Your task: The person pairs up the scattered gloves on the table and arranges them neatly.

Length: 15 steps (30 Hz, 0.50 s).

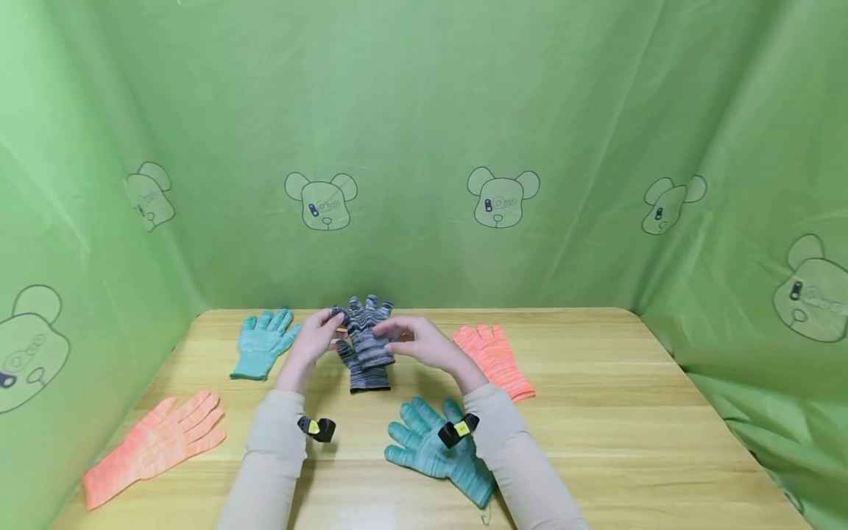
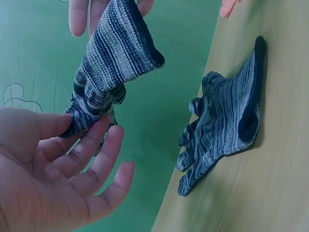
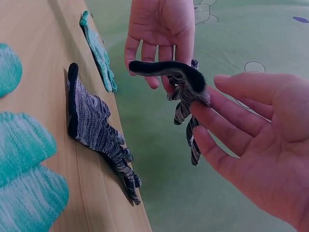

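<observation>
A black-and-grey striped knit glove [image 1: 372, 344] is held up over the far part of the table. My left hand [image 1: 315, 340] pinches one side of it between thumb and fingers, as the left wrist view shows at the glove's tip [image 2: 79, 121]. On the other side, my right hand [image 3: 260, 121] has its fingers extended against the glove near the dark cuff [image 3: 166, 68], the thumb standing apart from the fabric. Below lies a second striped glove [image 2: 224, 111] on the tabletop, partly covered by the raised one in the head view.
Flat on the wooden table [image 1: 596, 442] lie a light teal glove [image 1: 258, 346] far left, a coral glove [image 1: 152, 445] near left, another coral glove [image 1: 493, 361] behind my right forearm, and a darker teal glove [image 1: 424, 442] partly under that forearm. Green curtains [image 1: 411, 110] enclose the table.
</observation>
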Available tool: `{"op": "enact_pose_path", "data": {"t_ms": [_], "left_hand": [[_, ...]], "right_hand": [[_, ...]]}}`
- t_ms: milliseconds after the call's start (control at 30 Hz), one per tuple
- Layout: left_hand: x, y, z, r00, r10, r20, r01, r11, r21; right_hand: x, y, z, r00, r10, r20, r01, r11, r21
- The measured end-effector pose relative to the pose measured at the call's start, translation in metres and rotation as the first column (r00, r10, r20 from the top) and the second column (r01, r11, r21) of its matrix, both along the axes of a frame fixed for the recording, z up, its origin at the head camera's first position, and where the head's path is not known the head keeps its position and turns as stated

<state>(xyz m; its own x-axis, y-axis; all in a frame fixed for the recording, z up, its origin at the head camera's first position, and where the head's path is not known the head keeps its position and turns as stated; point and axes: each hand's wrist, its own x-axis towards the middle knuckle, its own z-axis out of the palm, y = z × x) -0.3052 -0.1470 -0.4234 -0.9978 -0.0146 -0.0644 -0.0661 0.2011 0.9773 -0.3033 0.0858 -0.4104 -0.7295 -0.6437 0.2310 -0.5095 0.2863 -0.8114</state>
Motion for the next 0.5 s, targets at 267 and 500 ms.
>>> {"op": "enact_pose_path", "data": {"t_ms": [267,500], "left_hand": [[-0.0014,-0.0028,-0.0007,0.998,-0.068,0.004,0.068,0.995,-0.068],[-0.0022,-0.0035,-0.0045,0.998,-0.069,0.003,0.069,0.996,-0.062]], "right_hand": [[-0.0051,0.0011,-0.0023,0.998,0.048,0.031,-0.051,0.996,0.073],[-0.0047,0.0025,-0.0038,0.996,0.085,0.036,-0.088,0.992,0.087]]}}
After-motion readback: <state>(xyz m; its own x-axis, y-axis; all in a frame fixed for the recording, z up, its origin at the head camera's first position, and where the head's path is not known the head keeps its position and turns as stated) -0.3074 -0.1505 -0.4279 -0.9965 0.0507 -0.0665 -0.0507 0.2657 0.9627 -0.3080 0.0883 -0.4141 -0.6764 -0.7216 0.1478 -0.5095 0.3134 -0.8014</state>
